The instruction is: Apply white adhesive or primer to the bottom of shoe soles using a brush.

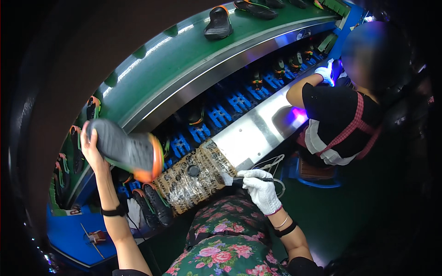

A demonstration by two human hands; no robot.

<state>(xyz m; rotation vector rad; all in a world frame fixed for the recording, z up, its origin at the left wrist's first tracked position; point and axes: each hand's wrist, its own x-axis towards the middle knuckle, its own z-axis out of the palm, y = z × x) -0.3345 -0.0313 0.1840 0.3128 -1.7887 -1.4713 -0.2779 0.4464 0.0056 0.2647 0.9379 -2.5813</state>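
My bare left hand [93, 146] grips a dark grey shoe sole [126, 146] with an orange and green edge, raised at the left and blurred by motion. A white knit glove covers my right hand [258, 185], closed around the black handle of a brush [237, 181]. The brush's pale tip points left over a work surface wrapped in printed brown tape [186, 181]. A round black cap [193, 170] sits on that tape. Beside its left end lie a pair of dark soles [156, 205] with orange and green trim, next to a loose white glove [134, 212].
A green conveyor belt [184, 55] carrying soles curves across the back and left. Blue racks [218, 117] line its near side, some holding shoes. At the right another person [340, 106] works in white gloves by a purple light. Cables [275, 165] hang near my right hand.
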